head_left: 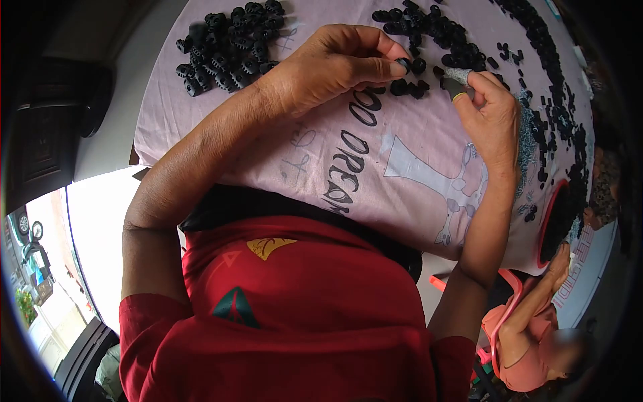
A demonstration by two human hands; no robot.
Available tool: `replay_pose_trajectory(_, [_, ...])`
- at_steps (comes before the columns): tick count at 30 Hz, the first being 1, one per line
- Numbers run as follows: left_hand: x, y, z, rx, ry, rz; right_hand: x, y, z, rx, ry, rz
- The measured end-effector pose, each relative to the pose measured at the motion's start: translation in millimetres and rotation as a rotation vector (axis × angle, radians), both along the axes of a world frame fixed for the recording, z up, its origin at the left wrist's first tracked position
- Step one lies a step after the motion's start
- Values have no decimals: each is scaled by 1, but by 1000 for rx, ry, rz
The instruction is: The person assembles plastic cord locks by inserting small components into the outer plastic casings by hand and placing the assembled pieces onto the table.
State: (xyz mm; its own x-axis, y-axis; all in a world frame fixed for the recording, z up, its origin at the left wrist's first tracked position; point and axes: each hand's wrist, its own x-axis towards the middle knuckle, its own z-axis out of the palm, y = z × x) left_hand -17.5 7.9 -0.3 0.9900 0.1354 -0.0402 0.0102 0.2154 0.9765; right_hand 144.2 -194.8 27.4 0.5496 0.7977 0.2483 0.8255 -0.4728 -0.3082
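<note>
My left hand [341,67] pinches a small black part [403,63] between thumb and index finger. Facing it, my right hand [487,100] is closed; the thumb and index finger have grey and light wrappings on their tips. A small dark piece [439,71] shows right at those fingertips, and whether it is held is unclear. Several loose black parts [408,88] lie on the printed pink cloth [321,151] just below the gap between my hands.
A pile of ridged black parts [231,43] lies beyond my left forearm. More black parts [449,30] spread at the back and down the right side, near a red-rimmed tray [549,214]. A person in pink [526,362] sits at lower right, one arm reaching to the table.
</note>
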Motion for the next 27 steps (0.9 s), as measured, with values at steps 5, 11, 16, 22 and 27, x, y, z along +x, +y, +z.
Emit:
replay_pose_trajectory(5, [2, 1, -2, 96, 18, -38, -6, 4, -3, -34, -4, 49])
replay_pose_trajectory(11, [2, -1, -1, 102, 34, -52, 2, 1, -18, 147, 226, 79])
replay_pose_trajectory(16, [3, -1, -5, 81, 8, -58, -16, 10, -13, 416, 608, 278])
replay_pose_trajectory(22, [2, -3, -2, 76, 22, -38, -35, 13, -8, 473, 764, 289])
replay_pose_trajectory(27, [2, -3, -4, 92, 19, -45, -31, 14, -12, 438, 728, 294])
